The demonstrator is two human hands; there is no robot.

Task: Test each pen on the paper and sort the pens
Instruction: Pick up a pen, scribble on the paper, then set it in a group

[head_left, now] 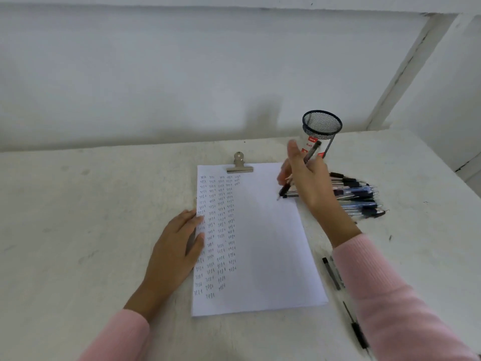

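Paper (260, 243) lies on a table (78, 204), bulldog clip (239, 162) on its far edge. Mesh pen cup (322, 126) stands behind its far right corner; pen pile (360, 196) right of it; two loose pens (331, 276) beside its near right edge.

We note small handwritten marks in dark ink on the white sheet of paper (260, 243), set in five columns down its left part. Each mark looks like the short word "test", repeated row after row, though the letters are too small for us to be sure. On the white and red packet (309, 145) inside the black wire-mesh cup (322, 123) we read "Ba"; the rest is hidden.
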